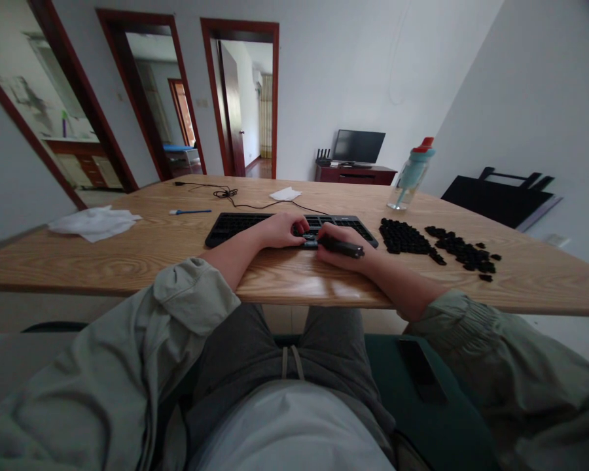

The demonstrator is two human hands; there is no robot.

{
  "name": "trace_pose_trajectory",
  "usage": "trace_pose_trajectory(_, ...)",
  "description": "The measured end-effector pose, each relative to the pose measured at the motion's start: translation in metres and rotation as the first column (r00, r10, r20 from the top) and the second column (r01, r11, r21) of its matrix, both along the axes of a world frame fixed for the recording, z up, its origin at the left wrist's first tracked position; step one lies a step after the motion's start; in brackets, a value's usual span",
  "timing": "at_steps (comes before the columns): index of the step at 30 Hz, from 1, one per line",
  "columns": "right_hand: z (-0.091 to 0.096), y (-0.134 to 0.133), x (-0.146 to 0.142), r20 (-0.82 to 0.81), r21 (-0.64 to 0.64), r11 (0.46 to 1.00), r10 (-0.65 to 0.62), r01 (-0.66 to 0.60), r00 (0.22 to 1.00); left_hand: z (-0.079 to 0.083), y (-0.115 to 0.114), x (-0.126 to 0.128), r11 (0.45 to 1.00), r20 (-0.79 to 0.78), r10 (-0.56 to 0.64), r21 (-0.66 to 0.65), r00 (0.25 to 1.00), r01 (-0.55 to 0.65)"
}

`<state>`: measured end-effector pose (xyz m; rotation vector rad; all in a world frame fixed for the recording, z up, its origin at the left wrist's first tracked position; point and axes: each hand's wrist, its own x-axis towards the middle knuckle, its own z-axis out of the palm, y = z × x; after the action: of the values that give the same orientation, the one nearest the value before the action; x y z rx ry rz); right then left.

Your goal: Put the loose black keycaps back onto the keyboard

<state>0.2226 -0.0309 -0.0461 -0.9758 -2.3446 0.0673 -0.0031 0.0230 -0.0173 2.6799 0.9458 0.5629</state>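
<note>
A black keyboard [224, 226] lies on the wooden table in front of me, with keycaps gone from part of it. My left hand [285, 229] rests on its middle front part. Its fingers are bent and closed towards the thumb, and whatever lies between them is hidden. Close beside it, my right hand [338, 243] is wrapped round a thick black-handled tool [342, 246]. The handle points right and towards me; the working end, down at the keyboard near my left fingertips, cannot be made out.
Loose black keycaps lie right of the keyboard in a dense pile [405, 237] and a scattered one [464, 252]. Behind them stands a water bottle [406, 180]. A blue brush [190, 212], crumpled white tissue [95, 222], a smaller tissue [285, 193] and the coiled cable [226, 193] lie left and behind.
</note>
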Motion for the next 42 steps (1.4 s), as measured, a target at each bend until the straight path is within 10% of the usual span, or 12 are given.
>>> trace_pose_trajectory(13, 0.02, 0.018, -0.002, -0.153, -0.195, 0.981, -0.043, 0.012, 0.987, 0.002, 0.01, 0.006, 0.988, -0.05, -0.139, -0.081, 0.989, 0.135)
trace_pose_trajectory(18, 0.033, 0.026, -0.01, -0.267, -0.555, 0.832, -0.209, 0.027, 0.941, 0.003, 0.016, 0.005, 0.991, -0.063, -0.105, -0.088, 0.993, 0.099)
trace_pose_trajectory(23, 0.039, 0.022, -0.021, -0.234, -0.645, 0.76, -0.298, 0.082, 0.925, 0.004, 0.015, 0.002, 0.99, -0.047, -0.076, -0.12, 0.996, 0.07)
trace_pose_trajectory(33, 0.019, 0.019, -0.012, -0.227, -0.325, 0.936, -0.214, 0.133, 0.95, 0.005, 0.021, -0.005, 0.962, 0.036, -0.076, -0.261, 0.996, 0.083)
trace_pose_trajectory(42, 0.017, 0.034, -0.006, -0.114, -0.318, 0.942, -0.146, 0.103, 0.983, 0.007, 0.017, -0.003, 0.983, 0.021, -0.057, -0.174, 0.998, 0.06)
